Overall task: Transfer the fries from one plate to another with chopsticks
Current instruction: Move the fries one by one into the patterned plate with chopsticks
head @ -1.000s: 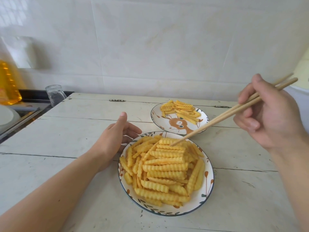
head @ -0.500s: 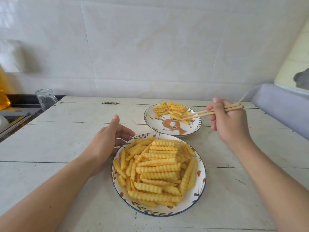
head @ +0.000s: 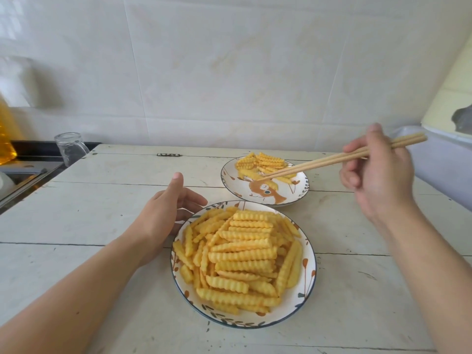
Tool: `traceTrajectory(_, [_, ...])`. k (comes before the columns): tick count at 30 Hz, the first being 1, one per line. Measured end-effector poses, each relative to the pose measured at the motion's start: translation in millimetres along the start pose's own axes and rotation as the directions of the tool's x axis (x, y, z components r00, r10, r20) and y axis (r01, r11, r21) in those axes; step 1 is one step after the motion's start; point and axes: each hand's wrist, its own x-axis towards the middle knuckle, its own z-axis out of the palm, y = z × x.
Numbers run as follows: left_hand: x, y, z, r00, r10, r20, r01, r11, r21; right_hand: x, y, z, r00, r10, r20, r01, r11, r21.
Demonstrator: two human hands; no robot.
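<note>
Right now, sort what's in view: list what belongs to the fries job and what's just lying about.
Belongs to the job:
near plate heaped with crinkle-cut fries
far deer plate
chopsticks held in the right hand
left hand beside the near plate

Lying about:
glass mug
yellow oil bottle

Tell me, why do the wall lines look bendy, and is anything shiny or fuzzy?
In the head view, the wide lens curves the wall tile seams towards the edges; soft daylight leaves only faint shadows under the near plate; the glass cup at the left looks slightly blurred, while the fries stay sharp.
</note>
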Motion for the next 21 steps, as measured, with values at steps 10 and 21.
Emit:
traceTrajectory(10, [-1.1, 0.8, 0.9, 1.0, 0.001, 0.005, -0.001, 1.0, -0.021, -15.4, -29.2, 2.7, 0.957, 0.055, 0.284, -0.084, 0.992, 0.092])
traceTrajectory(21, [1.4, -1.5, 0.0, 1.0, -0.003, 0.003, 0.003, 1.0, -0.016, 2.0, -9.1, -9.0, 0.999, -0.054, 0.002, 0.053, 0.996, -0.071])
